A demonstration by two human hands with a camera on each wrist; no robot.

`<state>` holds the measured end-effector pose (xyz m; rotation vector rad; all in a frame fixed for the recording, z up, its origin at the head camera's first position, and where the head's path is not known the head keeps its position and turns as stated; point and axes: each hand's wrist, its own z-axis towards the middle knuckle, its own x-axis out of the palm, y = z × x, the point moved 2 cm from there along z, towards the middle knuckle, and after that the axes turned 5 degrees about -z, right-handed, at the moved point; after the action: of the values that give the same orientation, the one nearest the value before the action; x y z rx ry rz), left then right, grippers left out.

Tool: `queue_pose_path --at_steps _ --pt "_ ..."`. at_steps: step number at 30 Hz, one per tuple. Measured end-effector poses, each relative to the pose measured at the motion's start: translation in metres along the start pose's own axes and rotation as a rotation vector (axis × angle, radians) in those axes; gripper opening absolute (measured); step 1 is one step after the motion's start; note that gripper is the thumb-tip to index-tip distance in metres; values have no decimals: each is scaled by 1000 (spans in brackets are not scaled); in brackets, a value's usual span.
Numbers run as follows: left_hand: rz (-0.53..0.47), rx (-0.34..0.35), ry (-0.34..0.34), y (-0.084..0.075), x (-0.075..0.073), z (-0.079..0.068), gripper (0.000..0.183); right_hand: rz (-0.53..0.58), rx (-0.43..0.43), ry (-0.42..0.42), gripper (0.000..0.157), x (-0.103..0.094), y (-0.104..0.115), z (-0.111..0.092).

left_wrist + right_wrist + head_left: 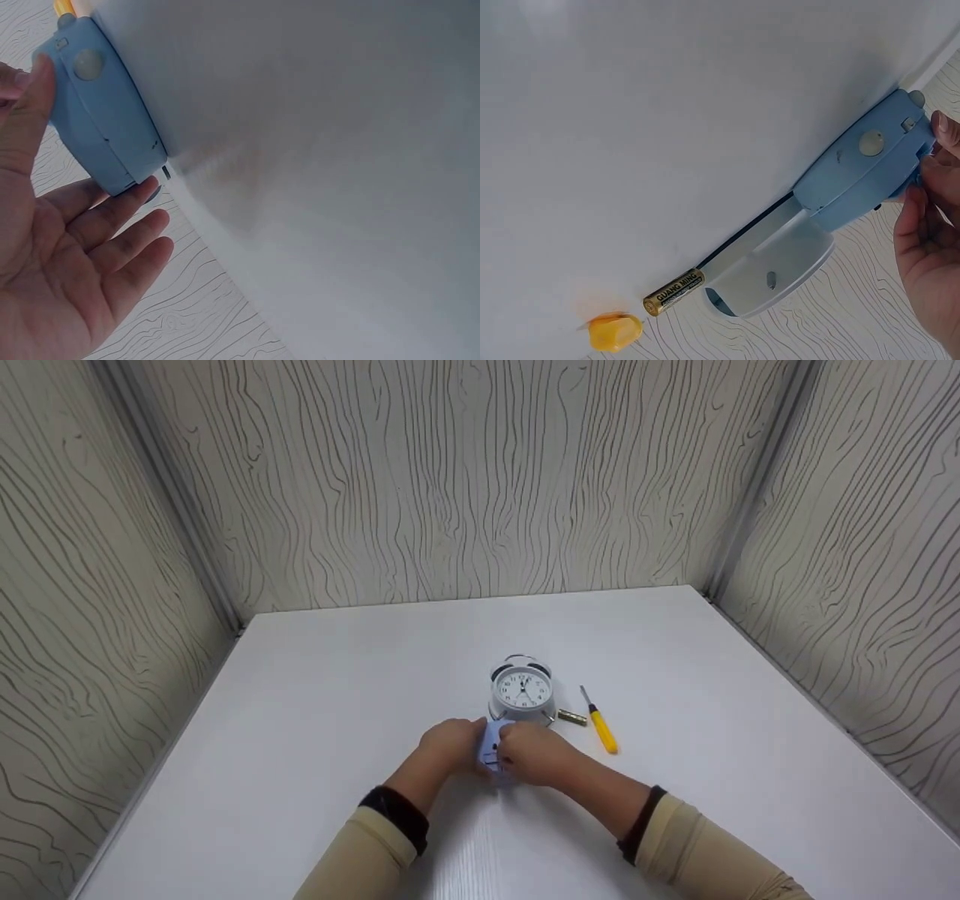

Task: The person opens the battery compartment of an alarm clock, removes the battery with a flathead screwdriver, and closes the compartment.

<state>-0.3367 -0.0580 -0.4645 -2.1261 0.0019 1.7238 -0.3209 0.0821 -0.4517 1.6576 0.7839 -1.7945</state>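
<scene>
A small light blue plastic device (491,741), its exact kind unclear, sits on the white table in front of a white twin-bell alarm clock (523,690). My left hand (454,744) holds its left side, the thumb along one face and fingertips at the lower edge in the left wrist view. From the right, my right hand (536,754) pinches at its near face with curled fingers. The right wrist view shows round pale knobs on the blue casing (870,169); what lies between my right fingertips (911,202) is partly hidden.
A gold battery (572,718) lies just right of the alarm clock. Farther right is a screwdriver (602,731) with a yellow handle, its tip pointing away. Wood-grain panels (465,480) enclose the table (337,675) at the back and both sides.
</scene>
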Motion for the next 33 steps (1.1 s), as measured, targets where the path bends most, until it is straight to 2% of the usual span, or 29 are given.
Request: queue_pose_path --at_steps 11,17,22,25,29,33 --pt "-17 -47 15 0 0 4 90 7 28 18 9 3 -2 2" --pt "10 -33 12 1 2 5 88 71 48 21 10 7 -7 2" --pt "5 -32 7 2 3 3 89 64 -8 -3 8 8 -7 2" --pt "6 -29 2 1 3 2 89 53 -39 13 8 7 -7 2" --pt "8 -28 9 0 2 2 89 36 -36 59 9 4 -8 3" --pt "11 -25 11 -1 2 3 86 41 -6 70 9 1 -9 4"
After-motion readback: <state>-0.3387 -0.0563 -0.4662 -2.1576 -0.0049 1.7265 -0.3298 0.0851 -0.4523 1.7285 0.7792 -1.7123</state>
